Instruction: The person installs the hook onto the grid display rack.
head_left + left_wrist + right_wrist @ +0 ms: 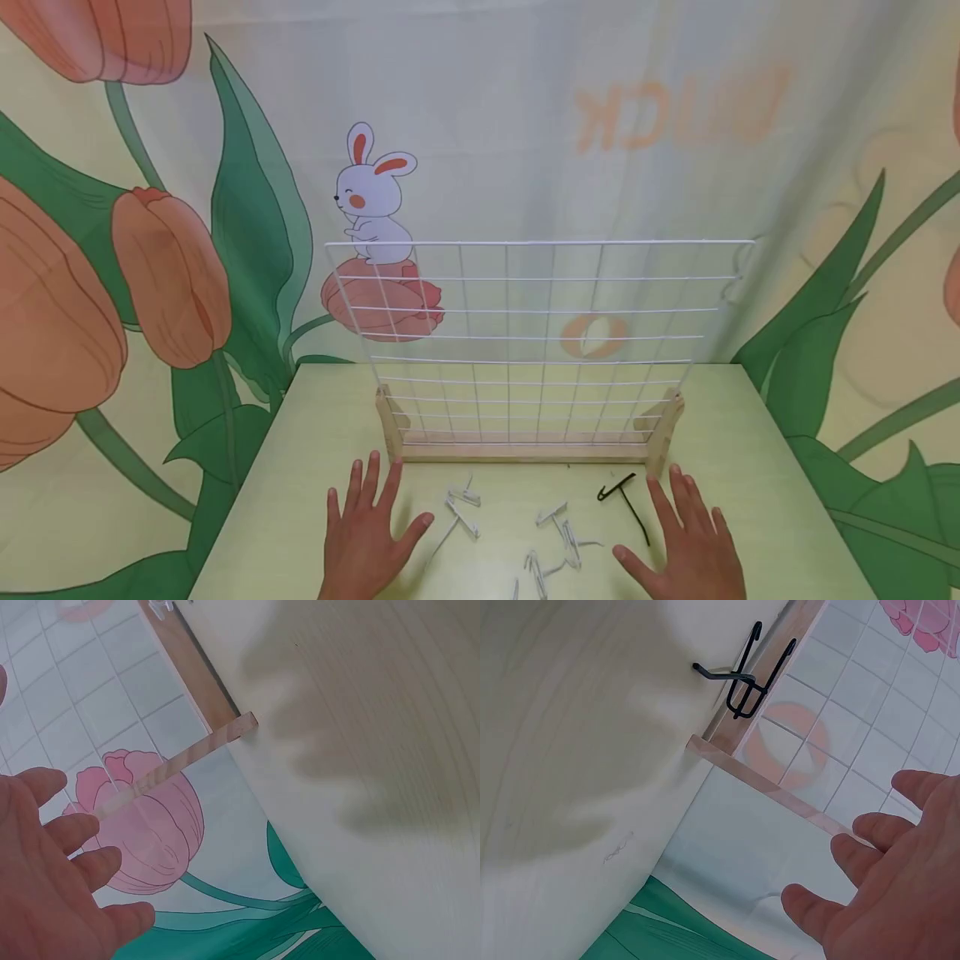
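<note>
A white wire grid panel (507, 311) stands upright in a wooden base (525, 452) on the table. In the head view my left hand (369, 533), fingers spread, is in front of the base's left end, holding nothing. Just right of it lie white hooks (463, 517). Further right are several more white hooks (567, 546). My right hand (686, 537) is also spread and holds nothing, beside a black double-prong wire hook (624, 492). The right wrist view shows that black hook (744, 679) near the base, apart from my fingers (855, 859).
The pale table (300, 500) bears the stand and the loose hooks. Behind it hangs a curtain (480, 125) printed with tulips and a rabbit. The wooden foot (187, 759) of the stand sticks out near the table edge in the left wrist view.
</note>
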Tool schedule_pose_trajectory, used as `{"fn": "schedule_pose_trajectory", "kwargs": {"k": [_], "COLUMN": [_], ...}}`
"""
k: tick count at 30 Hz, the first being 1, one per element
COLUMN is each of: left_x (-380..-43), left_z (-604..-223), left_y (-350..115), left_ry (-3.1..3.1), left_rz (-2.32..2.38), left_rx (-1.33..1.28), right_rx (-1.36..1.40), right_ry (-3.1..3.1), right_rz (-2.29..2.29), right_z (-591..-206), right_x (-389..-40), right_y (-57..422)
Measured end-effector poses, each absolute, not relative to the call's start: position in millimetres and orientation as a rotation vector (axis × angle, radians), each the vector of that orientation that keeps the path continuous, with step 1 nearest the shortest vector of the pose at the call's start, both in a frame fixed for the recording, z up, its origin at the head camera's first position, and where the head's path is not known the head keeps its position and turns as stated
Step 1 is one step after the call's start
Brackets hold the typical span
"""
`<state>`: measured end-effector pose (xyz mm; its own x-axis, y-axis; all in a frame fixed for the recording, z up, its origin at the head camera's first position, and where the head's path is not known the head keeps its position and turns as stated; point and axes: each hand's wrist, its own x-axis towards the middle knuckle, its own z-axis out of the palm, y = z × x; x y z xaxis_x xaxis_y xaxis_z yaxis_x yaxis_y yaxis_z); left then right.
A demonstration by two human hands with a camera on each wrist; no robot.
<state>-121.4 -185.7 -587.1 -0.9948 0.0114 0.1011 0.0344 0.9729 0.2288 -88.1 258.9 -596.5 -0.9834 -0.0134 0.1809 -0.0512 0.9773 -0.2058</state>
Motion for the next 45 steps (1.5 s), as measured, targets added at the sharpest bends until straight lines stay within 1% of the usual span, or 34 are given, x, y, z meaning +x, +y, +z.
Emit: {"fn": "schedule_pose_trajectory", "kwargs": {"k": [5, 12, 26, 38, 45], "left_x": [-124, -131, -146, -178, -196], "left_z": [-587, -589, -592, -598, -600], "left_y": [-188, -194, -201, -204, -204], "left_ry": [-3.007, -2.935, -2.725, -2.425, -2.294], "left_rz": [-0.401, -0.433, -0.737, -1.113, -1.281], "left_rx": [-0.042, -0.061, -0.012, -0.008, 0.061], "right_rx": [0.024, 0.025, -0.07, -0.242, -0.378], "right_ry": [-2.979, -2.875, -2.896, -2.798, -2.775], "right_rz": [0.378, 0.634, 0.876, 1.086, 1.229], "right_z": [-596, -600, -598, -607, -619], "right_x": [-92, -97, -106, -125, -137], "right_y": [259, 260, 259, 261, 262]}}
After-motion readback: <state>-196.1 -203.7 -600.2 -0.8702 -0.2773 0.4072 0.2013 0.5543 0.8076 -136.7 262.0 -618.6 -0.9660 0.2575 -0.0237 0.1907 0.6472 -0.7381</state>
